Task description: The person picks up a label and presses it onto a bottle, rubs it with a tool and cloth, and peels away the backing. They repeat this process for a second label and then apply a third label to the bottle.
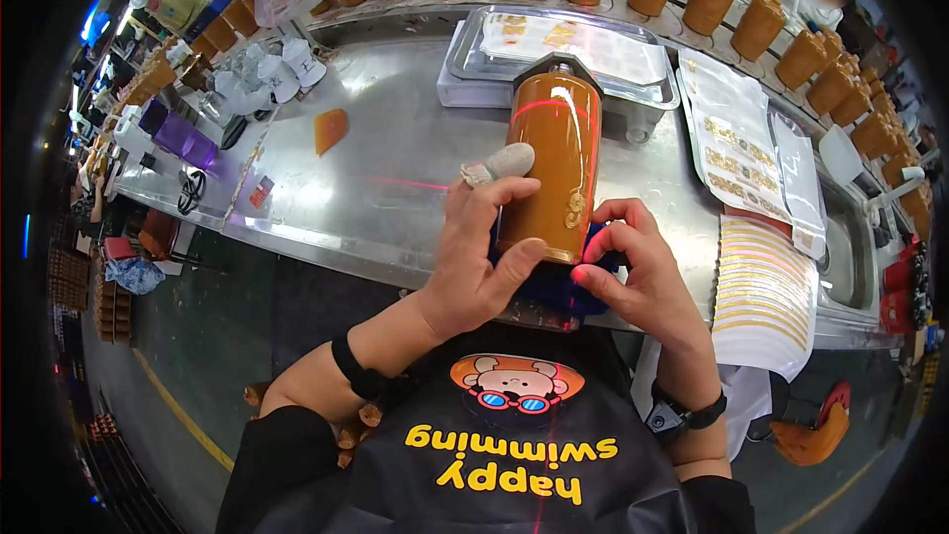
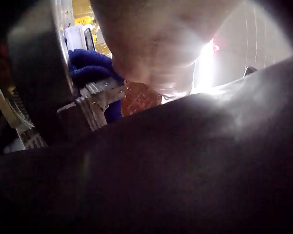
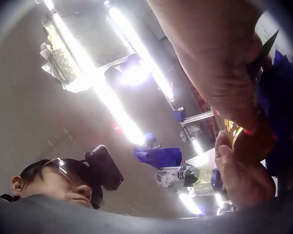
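A glossy brown bottle (image 1: 554,138) with a gold ornament near its base lies on the bench, neck end away from me, with its lower end over a blue cloth (image 1: 563,292). Against its left side my left hand (image 1: 479,247) curls thumb and fingers; a grey oval pad (image 1: 512,160) on a wrapped finger touches the glass. My right hand (image 1: 643,272) holds the base end at the right, thumb and forefinger close together at the bottom edge. In the right wrist view, the left hand (image 3: 244,178) shows beside the brown bottle (image 3: 254,145). The left wrist view is mostly dark.
Behind the bottle stand metal trays (image 1: 563,40) with gold decals. To the right are decal sheets (image 1: 736,143) and gold strips (image 1: 761,287) beside a sink (image 1: 850,247). An orange piece (image 1: 329,129) and a purple bottle (image 1: 183,138) lie left. Brown bottles (image 1: 712,0) line the back.
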Demonstrator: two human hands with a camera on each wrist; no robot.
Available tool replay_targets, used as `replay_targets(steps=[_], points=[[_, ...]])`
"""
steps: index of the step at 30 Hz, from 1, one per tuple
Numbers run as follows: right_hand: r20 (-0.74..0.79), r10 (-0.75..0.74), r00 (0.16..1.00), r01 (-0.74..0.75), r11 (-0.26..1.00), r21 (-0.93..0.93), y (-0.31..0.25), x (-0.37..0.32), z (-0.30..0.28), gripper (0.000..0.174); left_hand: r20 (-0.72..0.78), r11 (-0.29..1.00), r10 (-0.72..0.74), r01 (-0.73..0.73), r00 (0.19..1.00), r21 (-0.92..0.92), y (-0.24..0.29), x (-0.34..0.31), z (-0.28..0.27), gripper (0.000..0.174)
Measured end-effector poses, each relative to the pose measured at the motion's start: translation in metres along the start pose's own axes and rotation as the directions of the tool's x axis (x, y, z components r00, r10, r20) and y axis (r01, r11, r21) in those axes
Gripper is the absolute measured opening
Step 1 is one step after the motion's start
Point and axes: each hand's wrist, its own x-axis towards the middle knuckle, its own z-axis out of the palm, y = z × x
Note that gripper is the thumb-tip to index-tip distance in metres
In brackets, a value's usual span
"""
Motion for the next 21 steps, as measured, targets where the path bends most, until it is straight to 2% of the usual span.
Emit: replay_targets(steps=[5, 11, 17, 21], points=[[0.002, 0.016, 1.0, -0.016, 1.0, 0.025, 0.001, 0.0, 0.001, 0.02, -0.048, 0.998, -0.005, 0.008, 0.999, 0.062, 0.006, 0.004, 0.01, 0.053], [0.001, 0.013, 1.0, -0.014, 0.999, 0.031, 0.003, 0.001, 0.003, 0.02, -0.01, 0.995, -0.046, 0.046, 0.999, 0.084, 0.008, 0.004, 0.009, 0.057], [0.004, 0.007, 1.0, -0.007, 0.999, 0.037, 0.003, 0.0, 0.001, 0.019, -0.021, 0.991, 0.029, -0.026, 0.999, 0.131, 0.005, 0.006, 0.012, 0.06], [0.007, 0.011, 1.0, -0.011, 0.999, 0.039, 0.003, 0.0, 0.002, 0.019, -0.002, 0.993, -0.03, 0.03, 1.0, 0.117, 0.008, 0.005, 0.013, 0.061]])
